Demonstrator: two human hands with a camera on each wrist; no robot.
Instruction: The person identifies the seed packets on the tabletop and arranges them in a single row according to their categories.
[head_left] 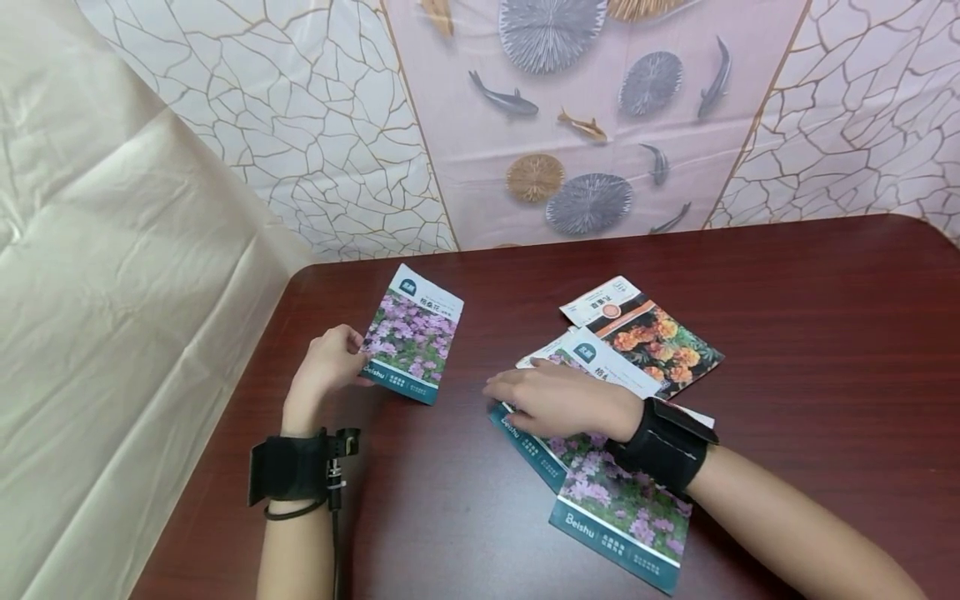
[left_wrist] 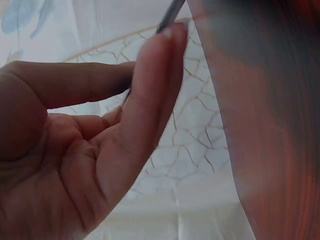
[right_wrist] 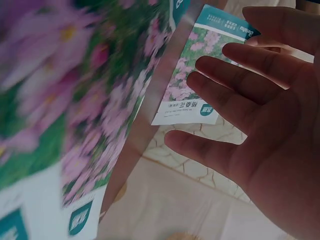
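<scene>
My left hand point(head_left: 326, 364) pinches the lower left edge of a seed packet point(head_left: 416, 333) with pink-purple flowers, a white top and a teal bottom band. In the left wrist view the packet point(left_wrist: 171, 15) appears only as a thin dark edge at the fingertips. To the right, my right hand point(head_left: 566, 400) lies over a loose pile of seed packets. Its fingers are extended and spread in the right wrist view. Under and beside it are a purple-flower packet point(head_left: 528, 446), another nearer me point(head_left: 626, 517), and an orange marigold packet point(head_left: 667, 346) behind. The pile's overlapped parts are hidden.
The packets lie on a dark reddish-brown table point(head_left: 817, 375). Behind its far edge hangs a patterned cloth point(head_left: 480, 158) with fish and round motifs. A pale, creased sheet point(head_left: 142, 275) slopes along the left side. Black straps with devices point(head_left: 292, 468) circle both wrists.
</scene>
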